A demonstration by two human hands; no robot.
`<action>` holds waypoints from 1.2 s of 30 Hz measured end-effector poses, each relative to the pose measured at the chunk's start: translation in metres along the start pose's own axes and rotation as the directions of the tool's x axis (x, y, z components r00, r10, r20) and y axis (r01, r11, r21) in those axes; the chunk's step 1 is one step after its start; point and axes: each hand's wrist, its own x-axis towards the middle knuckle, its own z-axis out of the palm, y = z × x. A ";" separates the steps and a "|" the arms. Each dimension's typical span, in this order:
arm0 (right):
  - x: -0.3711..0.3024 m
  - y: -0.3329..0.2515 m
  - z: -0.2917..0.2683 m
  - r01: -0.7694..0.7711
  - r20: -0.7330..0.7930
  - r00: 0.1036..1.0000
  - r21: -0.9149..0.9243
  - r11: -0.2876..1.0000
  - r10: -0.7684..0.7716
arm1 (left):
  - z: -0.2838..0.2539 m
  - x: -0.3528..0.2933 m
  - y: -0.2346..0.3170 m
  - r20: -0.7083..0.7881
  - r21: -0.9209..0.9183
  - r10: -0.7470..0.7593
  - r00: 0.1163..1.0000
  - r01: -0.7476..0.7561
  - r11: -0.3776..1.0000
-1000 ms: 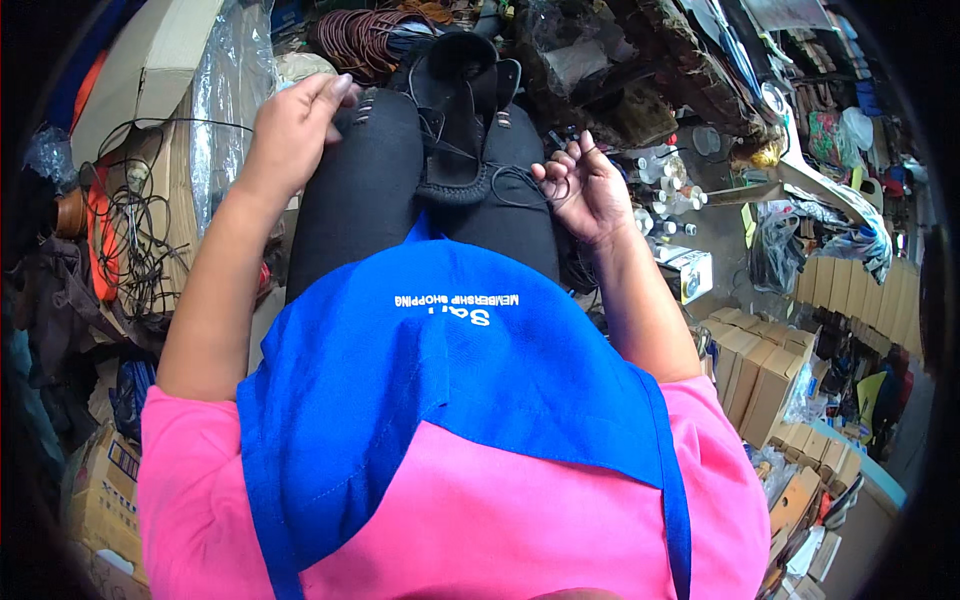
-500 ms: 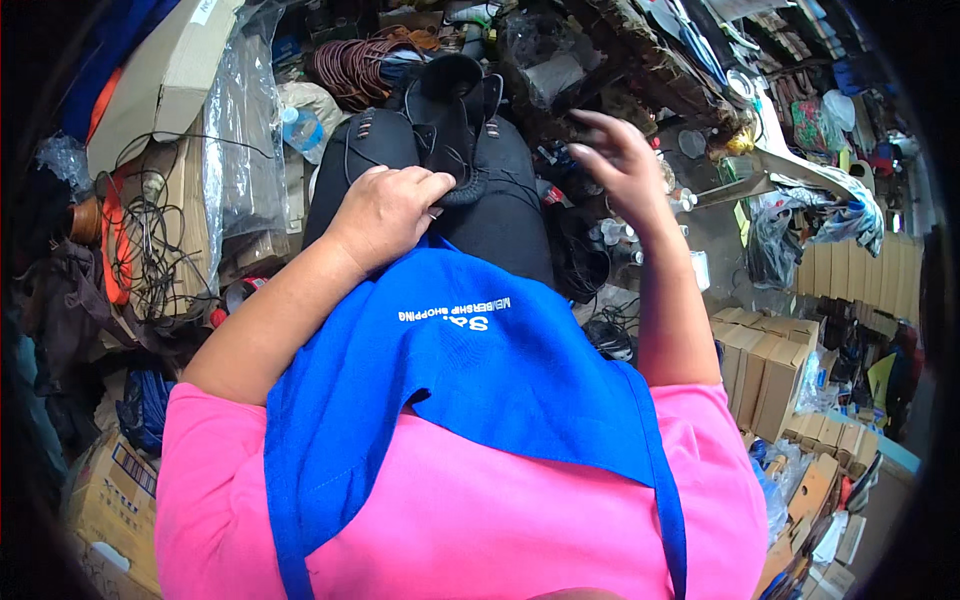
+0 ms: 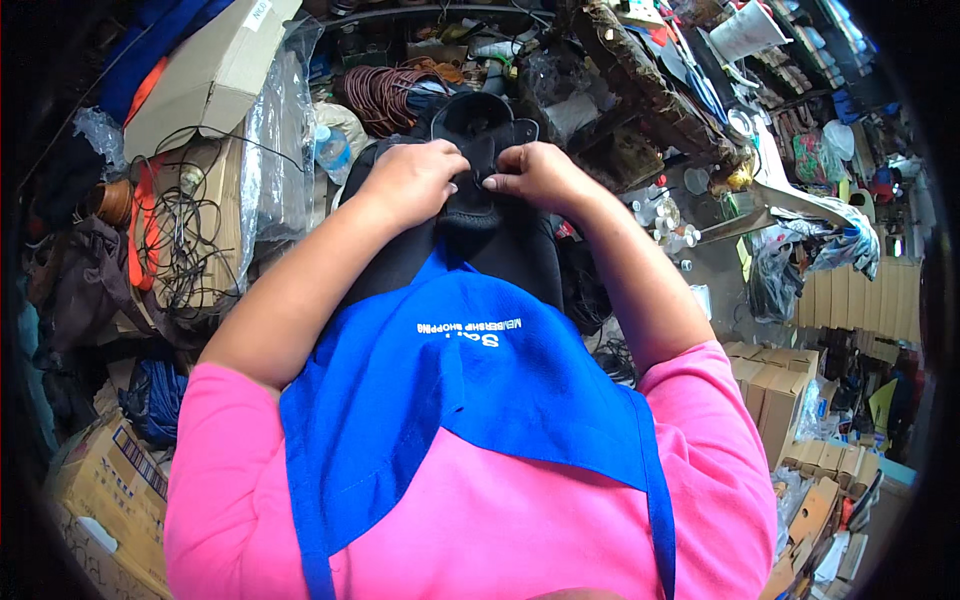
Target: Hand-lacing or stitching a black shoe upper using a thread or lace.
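Note:
A black boot rests on my dark-clothed lap, its toe toward me and its wide collar facing away. My left hand is at the boot's left side, fingers curled and thumb pressed near its front opening. Across from it, my right hand pinches at the right edge of the same opening. Both hands appear closed on the boot's dark upper; whether a lace lies between the fingers cannot be made out. A blue apron spreads over my pink shirt, below the boot.
To the left stand a cardboard box, a tangle of black cord and a water bottle. Coiled brown cord lies beyond the boot. At right are small clear containers, a metal stand and stacked cartons.
My right hand has come in from the right, where it was raised apart, to the boot. My left hand has shifted slightly up and right, from the toe area to the opening.

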 end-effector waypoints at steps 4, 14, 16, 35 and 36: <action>-0.031 -0.019 0.023 -0.039 -0.239 0.971 -0.218 0.975 -0.014 | 0.008 0.023 -0.005 0.197 0.182 -0.043 0.979 0.006 0.983; -0.036 -0.009 0.047 -0.070 -0.565 0.822 -0.232 0.970 -0.076 | 0.008 0.029 0.002 0.112 -0.127 0.005 0.994 0.010 0.992; -0.039 -0.004 0.046 0.069 -0.631 0.711 -0.378 0.923 -0.311 | 0.007 0.033 0.008 -0.041 -0.294 0.123 0.992 -0.130 0.947; -0.086 0.010 0.025 0.277 -0.270 0.934 0.128 0.952 -0.235 | 0.033 0.035 -0.004 0.191 -0.591 0.096 0.977 0.036 0.806; -0.092 0.009 0.019 0.277 -0.318 0.928 0.236 0.931 -0.196 | 0.030 0.031 -0.007 0.120 -0.597 0.112 0.986 -0.018 0.802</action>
